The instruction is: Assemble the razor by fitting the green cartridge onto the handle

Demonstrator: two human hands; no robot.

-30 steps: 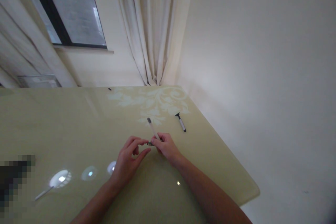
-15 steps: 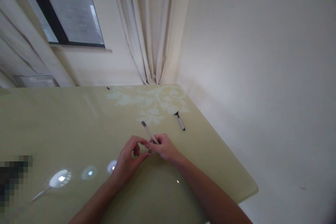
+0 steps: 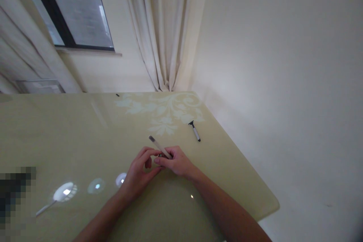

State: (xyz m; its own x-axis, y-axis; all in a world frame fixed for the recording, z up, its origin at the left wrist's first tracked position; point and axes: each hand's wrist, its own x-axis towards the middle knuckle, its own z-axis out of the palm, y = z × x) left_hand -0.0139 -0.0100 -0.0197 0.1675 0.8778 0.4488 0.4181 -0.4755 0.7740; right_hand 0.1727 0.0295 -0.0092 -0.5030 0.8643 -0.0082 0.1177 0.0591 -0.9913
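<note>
A toothbrush with a dark-bristled head and a pale handle is held in my right hand, its head pointing up and to the left. My left hand meets the right one, its thumb and fingers closed on something small and shiny between the two hands. Fingers cover most of that small thing, so I cannot make out what it is. Beyond my right hand, a razor with a black head and a grey handle lies on the table.
The glossy yellow-green table carries a white floral pattern. Near its far edge is a small dark piece. A thin white stick lies at lower left, near a pixelated dark area. Curtains, a window and a wall stand behind.
The toothbrush has tilted lower, its head moving left and down. The fingers of both hands have shifted slightly around the small shiny thing.
</note>
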